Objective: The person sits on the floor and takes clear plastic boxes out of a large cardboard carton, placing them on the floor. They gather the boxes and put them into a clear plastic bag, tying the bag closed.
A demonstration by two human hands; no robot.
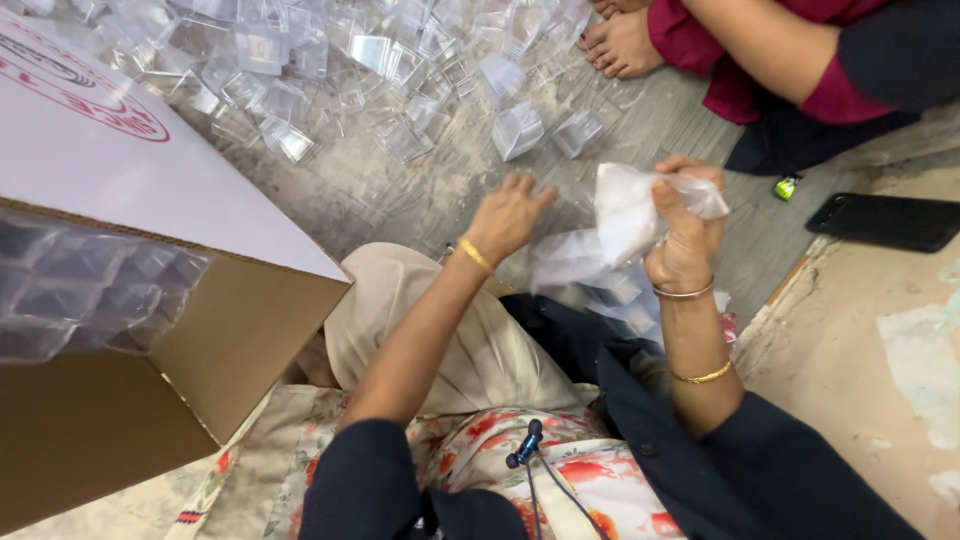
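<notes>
A crumpled clear plastic bag (628, 215) is gripped at its top by the right hand (685, 235), fingers closed tight round it, held up above the lap w/ the rest of the bag hanging down toward the knee. The left hand (507, 215) is stretched fwd, fingers loosely spread, nothing held; it is just beside the bag's lower part, contact can't be told. Small clear plastic boxes (517, 130) are scattered over the grey floor (400, 195) ahead. A cardboard carton (170, 300) stands at left, lined w/ plastic. Another person's bare foot (622, 45) is seen at top; a black phone (885, 220) lies at right.
</notes>
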